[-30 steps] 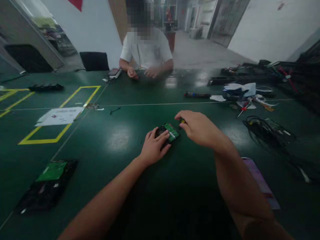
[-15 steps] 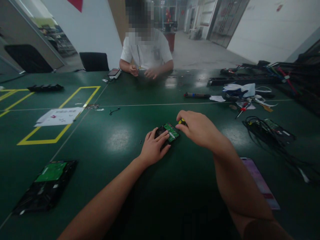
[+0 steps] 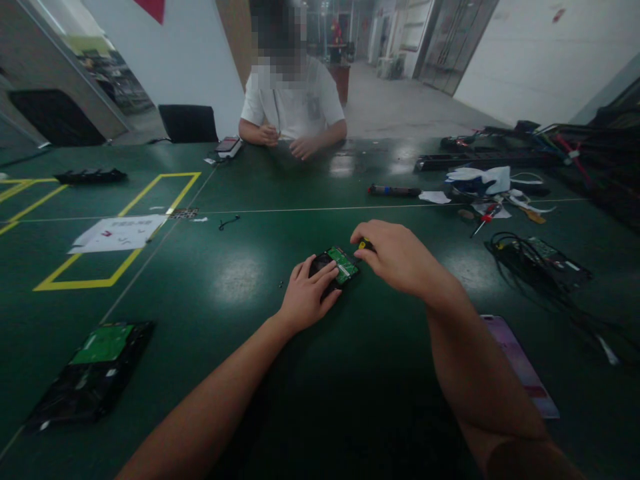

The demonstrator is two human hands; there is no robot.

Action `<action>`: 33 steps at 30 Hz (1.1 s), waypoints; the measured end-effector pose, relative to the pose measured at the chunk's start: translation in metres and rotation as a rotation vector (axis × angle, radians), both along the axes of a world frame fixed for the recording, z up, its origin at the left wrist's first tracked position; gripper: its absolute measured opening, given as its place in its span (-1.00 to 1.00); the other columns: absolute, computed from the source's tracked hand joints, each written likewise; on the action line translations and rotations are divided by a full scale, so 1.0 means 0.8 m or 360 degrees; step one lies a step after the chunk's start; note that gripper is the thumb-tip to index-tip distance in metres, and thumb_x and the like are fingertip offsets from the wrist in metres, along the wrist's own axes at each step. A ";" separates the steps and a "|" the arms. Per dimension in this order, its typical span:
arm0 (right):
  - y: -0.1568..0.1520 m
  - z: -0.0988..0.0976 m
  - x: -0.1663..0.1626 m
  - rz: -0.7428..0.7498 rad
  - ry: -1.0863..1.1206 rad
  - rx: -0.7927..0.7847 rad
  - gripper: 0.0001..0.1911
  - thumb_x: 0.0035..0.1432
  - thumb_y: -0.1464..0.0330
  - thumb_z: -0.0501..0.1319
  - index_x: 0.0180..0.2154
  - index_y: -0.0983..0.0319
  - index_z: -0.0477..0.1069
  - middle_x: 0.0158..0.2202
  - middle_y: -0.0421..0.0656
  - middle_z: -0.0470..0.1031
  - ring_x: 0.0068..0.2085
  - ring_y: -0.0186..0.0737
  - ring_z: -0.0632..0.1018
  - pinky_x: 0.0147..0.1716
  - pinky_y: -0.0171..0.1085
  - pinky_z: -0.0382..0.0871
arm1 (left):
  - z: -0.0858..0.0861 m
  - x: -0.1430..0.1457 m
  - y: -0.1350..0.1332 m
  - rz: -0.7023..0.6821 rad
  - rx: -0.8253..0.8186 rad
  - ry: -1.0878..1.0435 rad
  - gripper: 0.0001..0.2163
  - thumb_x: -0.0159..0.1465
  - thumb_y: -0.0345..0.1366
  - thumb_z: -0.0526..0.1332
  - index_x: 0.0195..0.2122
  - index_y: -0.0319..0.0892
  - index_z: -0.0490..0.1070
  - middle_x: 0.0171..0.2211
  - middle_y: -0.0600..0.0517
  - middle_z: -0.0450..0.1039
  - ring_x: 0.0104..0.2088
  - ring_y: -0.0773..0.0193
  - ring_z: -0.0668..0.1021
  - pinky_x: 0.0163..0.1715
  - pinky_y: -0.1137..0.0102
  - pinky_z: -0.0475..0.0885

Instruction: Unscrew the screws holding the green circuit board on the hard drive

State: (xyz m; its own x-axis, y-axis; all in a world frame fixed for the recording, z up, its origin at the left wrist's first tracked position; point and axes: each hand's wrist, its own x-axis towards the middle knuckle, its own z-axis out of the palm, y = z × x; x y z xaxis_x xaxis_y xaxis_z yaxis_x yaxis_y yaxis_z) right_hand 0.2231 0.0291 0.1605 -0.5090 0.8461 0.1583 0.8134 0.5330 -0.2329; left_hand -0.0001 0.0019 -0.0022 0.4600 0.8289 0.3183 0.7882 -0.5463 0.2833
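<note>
A hard drive (image 3: 345, 265) with a green circuit board lies board side up on the green table. Across its left part rests my left hand (image 3: 311, 293), its fingers over the top and the thumb by the near edge, holding it against the table. My right hand (image 3: 393, 253) is closed around the yellow and black handle of a screwdriver (image 3: 366, 245) at the drive's right end. The palm hides most of the handle, and I cannot make out where the tip touches. Small dark screws (image 3: 281, 284) lie left of the drive.
A larger drive (image 3: 100, 343) lies front left, a phone (image 3: 520, 363) under my right forearm. On the right are cables (image 3: 520, 260), a red screwdriver (image 3: 486, 219) and gloves (image 3: 480, 179). A white sheet (image 3: 120, 232) lies left. Opposite sits a person (image 3: 295, 100).
My right hand has turned very slightly around the screwdriver handle. The left hand and the drive stay in place. Across the table, the person's hands have shifted a little.
</note>
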 end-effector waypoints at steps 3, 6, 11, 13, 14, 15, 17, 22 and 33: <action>0.000 -0.004 0.001 0.0063 0.0031 0.0008 -0.79 0.28 0.46 0.19 -0.05 0.21 0.47 -0.01 -0.05 0.58 -0.01 -0.06 0.57 0.01 -0.16 0.37 | -0.001 0.000 0.000 -0.0002 -0.0004 -0.0002 -0.54 0.43 -0.02 0.16 0.31 0.01 0.36 0.36 0.08 0.34 0.45 -0.27 0.13 0.32 -0.23 0.15; -0.001 -0.005 0.001 0.0106 0.0035 0.0020 -0.70 0.27 0.51 0.13 0.01 0.23 0.45 0.03 -0.02 0.56 0.02 -0.06 0.56 0.04 -0.15 0.37 | -0.001 -0.001 0.000 0.0000 -0.0001 -0.0008 -0.54 0.42 -0.03 0.16 0.31 0.01 0.36 0.36 0.08 0.34 0.45 -0.26 0.12 0.33 -0.23 0.15; -0.005 0.000 -0.002 0.0030 -0.0006 -0.0010 -0.75 0.31 0.43 0.16 0.00 0.22 0.44 0.01 -0.02 0.56 0.00 -0.04 0.57 0.01 -0.14 0.38 | 0.001 0.000 -0.001 0.0004 -0.0005 -0.0011 -0.54 0.43 -0.02 0.15 0.31 0.01 0.36 0.36 0.07 0.35 0.45 -0.26 0.12 0.33 -0.22 0.15; -0.006 0.003 -0.004 -0.0020 -0.0036 -0.0013 -0.79 0.32 0.36 0.22 -0.02 0.20 0.43 -0.04 -0.04 0.57 -0.03 -0.04 0.57 -0.03 -0.14 0.38 | 0.002 0.000 -0.001 0.0001 -0.0009 -0.0005 -0.54 0.43 -0.02 0.15 0.31 0.00 0.36 0.36 0.07 0.35 0.45 -0.26 0.12 0.33 -0.22 0.15; -0.006 0.003 -0.005 -0.0048 -0.0057 -0.0013 -0.80 0.32 0.32 0.23 -0.04 0.19 0.43 -0.06 -0.04 0.58 -0.05 -0.04 0.58 -0.05 -0.14 0.37 | 0.002 0.000 -0.001 0.0001 -0.0010 -0.0004 -0.54 0.43 -0.02 0.15 0.31 0.00 0.36 0.36 0.07 0.34 0.45 -0.26 0.12 0.33 -0.22 0.15; -0.006 0.004 -0.006 -0.0080 -0.0078 -0.0011 -0.80 0.32 0.28 0.24 -0.05 0.19 0.43 -0.08 -0.04 0.58 -0.07 -0.04 0.58 -0.08 -0.15 0.37 | 0.002 0.000 -0.001 0.0000 -0.0010 -0.0002 -0.53 0.43 -0.02 0.15 0.31 0.01 0.35 0.36 0.07 0.34 0.45 -0.26 0.12 0.33 -0.22 0.15; -0.007 0.005 -0.007 -0.0146 -0.0122 -0.0008 -0.78 0.33 0.22 0.25 -0.08 0.20 0.43 -0.10 -0.03 0.59 -0.11 -0.03 0.58 -0.14 -0.15 0.37 | 0.002 0.000 0.000 -0.0002 -0.0003 -0.0002 -0.54 0.43 -0.02 0.15 0.31 0.02 0.35 0.36 0.08 0.34 0.45 -0.26 0.12 0.33 -0.23 0.14; -0.006 0.006 -0.005 -0.0122 -0.0110 -0.0011 -0.81 0.31 0.30 0.25 -0.07 0.21 0.44 -0.07 -0.03 0.59 -0.09 -0.03 0.58 -0.11 -0.14 0.38 | -0.001 -0.001 0.000 -0.0008 0.0007 -0.0026 -0.53 0.42 -0.02 0.17 0.32 0.02 0.35 0.36 0.07 0.34 0.45 -0.27 0.12 0.32 -0.23 0.15; -0.003 0.000 -0.003 -0.0042 -0.0166 -0.0058 -0.79 0.26 0.45 0.19 -0.06 0.21 0.45 -0.05 -0.02 0.58 -0.05 -0.04 0.58 -0.08 -0.16 0.37 | 0.000 -0.001 0.000 -0.0018 0.0016 -0.0027 -0.54 0.42 -0.04 0.17 0.31 0.01 0.36 0.35 0.05 0.36 0.45 -0.25 0.13 0.32 -0.23 0.15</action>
